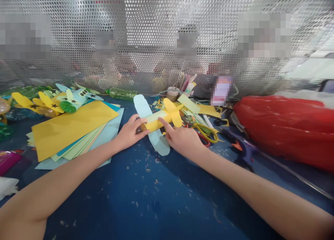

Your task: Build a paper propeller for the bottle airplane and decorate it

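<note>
A toy airplane (154, 121) made of coloured paper around a bottle is held just above the blue table. It has long light-blue wings, a yellow body and tail, and a brown bottle end at the nose. My left hand (131, 131) is closed around that nose end, thumb below and fingers above. My right hand (180, 137) touches the body from the other side, its index fingertip pressed on the yellow paper. The other right fingers are curled in close to the body's lower edge; the airplane's underside is hidden.
Left lie stacked paper sheets (70, 128) and finished airplanes (75, 100). A green bottle (122, 94) lies behind. To the right are yellow-handled scissors (208, 132), a purple glue gun (245, 146), a phone (221, 90) and a red plastic bag (281, 128). A perforated metal screen (156, 21) stands behind.
</note>
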Tool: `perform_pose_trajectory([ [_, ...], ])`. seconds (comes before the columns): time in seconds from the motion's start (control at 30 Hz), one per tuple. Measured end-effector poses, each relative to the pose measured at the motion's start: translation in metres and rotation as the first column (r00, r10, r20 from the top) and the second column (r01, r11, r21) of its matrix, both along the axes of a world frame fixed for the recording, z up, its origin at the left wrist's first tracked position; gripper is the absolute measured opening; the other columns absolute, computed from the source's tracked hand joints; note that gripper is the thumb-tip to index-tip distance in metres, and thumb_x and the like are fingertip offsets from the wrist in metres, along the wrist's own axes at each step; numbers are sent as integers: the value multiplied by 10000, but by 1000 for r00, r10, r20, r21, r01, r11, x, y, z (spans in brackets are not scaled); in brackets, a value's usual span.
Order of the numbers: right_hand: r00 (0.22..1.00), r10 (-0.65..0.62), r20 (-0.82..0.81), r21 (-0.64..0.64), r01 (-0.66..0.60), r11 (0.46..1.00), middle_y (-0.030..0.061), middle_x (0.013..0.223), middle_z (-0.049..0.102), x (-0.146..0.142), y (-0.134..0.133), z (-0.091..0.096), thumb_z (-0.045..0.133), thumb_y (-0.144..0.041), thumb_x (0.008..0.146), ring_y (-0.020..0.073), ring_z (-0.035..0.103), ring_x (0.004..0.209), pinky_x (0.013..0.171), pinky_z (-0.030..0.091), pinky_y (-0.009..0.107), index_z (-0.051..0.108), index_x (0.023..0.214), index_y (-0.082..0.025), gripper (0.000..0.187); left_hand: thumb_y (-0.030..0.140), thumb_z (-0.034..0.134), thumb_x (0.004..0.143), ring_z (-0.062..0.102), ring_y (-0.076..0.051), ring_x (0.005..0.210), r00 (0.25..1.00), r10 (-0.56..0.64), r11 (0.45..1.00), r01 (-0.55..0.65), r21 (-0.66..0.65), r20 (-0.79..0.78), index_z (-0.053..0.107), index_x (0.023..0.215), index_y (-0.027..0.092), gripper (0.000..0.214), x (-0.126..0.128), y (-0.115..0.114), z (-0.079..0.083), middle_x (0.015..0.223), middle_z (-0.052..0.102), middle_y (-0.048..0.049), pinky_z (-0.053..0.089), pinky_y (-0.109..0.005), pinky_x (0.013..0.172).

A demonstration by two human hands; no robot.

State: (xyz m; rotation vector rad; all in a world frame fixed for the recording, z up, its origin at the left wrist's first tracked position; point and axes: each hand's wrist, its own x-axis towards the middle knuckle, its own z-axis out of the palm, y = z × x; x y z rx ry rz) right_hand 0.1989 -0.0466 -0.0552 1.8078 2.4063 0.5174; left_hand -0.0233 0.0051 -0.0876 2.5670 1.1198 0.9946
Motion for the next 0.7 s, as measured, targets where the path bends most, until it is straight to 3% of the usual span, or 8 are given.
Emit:
perform_pose_trajectory([
  [0.27,994,-106,-2,48,106,993,125,731,728,0,1,3,357,-244,948,225,698,662,473,227,266,255,1543,-136,614,408,570,900,561,-231,1011,999,-15,1000,15,-5,42,485,1014,218,237,2,0,3,1069,521,-69,512,-374,849],
  [0.4,992,-120,-36,45,122,992,123,784,740,1,3,1,358,-254,952,219,698,680,482,251,268,276,1535,-139,600,377,649,832,580,-216,977,988,18,997,-5,-83,155,410,998,224,329,3,-1,2,1016,536,-48,505,-359,834],
  [0.47,997,-72,-40,45,74,996,105,792,737,1,2,0,355,-269,958,212,692,688,481,238,271,232,1552,-162,616,375,664,817,594,-215,977,983,29,994,-9,-111,184,395,1044,223,384,4,-1,1,1040,541,-53,506,-356,822],
  [0.6,988,152,15,-16,-152,988,54,835,722,1,1,-3,374,-266,965,185,664,684,479,198,278,149,1567,-294,643,365,692,805,588,-229,1040,986,23,998,-14,-60,162,419,1087,219,419,4,-1,0,1086,558,-70,505,-369,866],
  [0.7,977,211,40,-28,-210,977,38,841,712,1,1,-5,395,-254,958,168,645,662,479,181,279,109,1560,-344,673,348,698,807,578,-229,1062,991,10,1000,-8,-15,135,437,1082,224,399,5,0,1,1085,566,-64,504,-374,896],
])
